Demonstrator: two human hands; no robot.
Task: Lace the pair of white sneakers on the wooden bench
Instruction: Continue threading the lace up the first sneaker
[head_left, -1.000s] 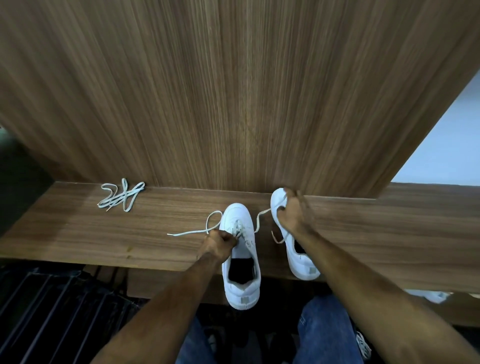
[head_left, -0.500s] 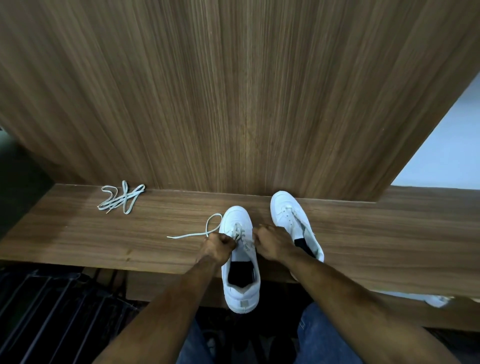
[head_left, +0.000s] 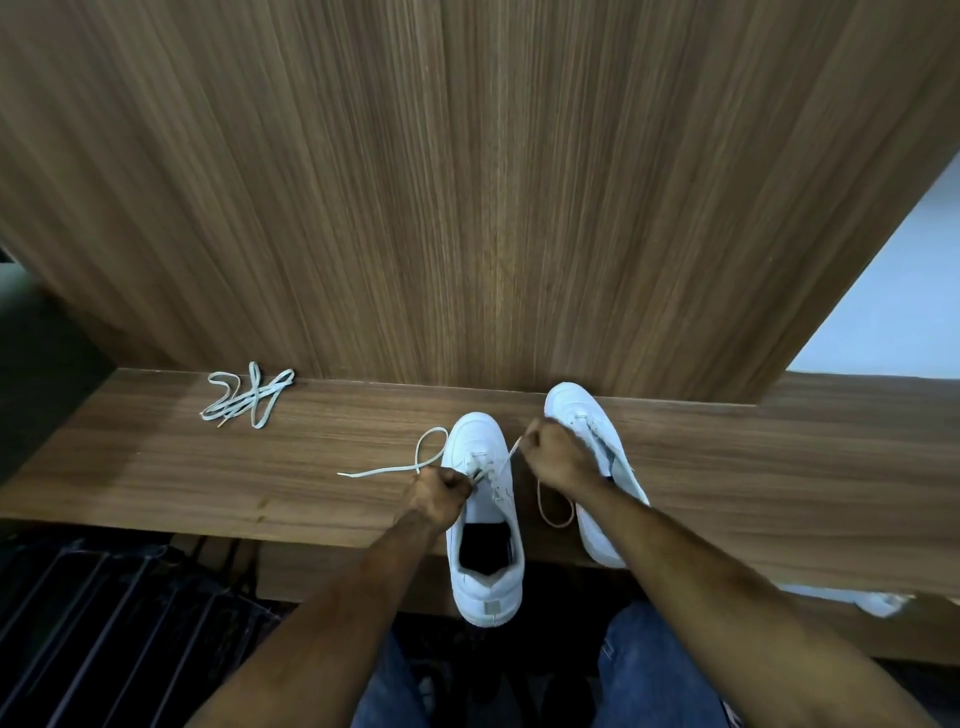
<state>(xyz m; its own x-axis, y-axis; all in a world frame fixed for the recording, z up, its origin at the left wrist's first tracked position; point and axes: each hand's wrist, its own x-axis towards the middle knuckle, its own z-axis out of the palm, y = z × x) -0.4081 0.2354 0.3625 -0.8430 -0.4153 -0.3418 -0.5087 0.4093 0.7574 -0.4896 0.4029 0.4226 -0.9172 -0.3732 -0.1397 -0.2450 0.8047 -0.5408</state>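
Gripping the lace (head_left: 387, 470) on the left sneaker (head_left: 483, 519), my left hand (head_left: 436, 496) stays fisted. My right hand (head_left: 553, 457) pinches its other end; a spare lace (head_left: 244, 400) lies far left on the bench (head_left: 208, 478).

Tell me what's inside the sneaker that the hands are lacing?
Inside the left sneaker, the opening shows only a dark insole at the heel. Nothing else appears there. Further toward the toe, the tongue, the lace and the left hand cover the interior, so that part cannot be seen.

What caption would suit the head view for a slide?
Both hands, left hand and right hand, pull a lace through the left sneaker on the wooden bench; a spare lace waits.
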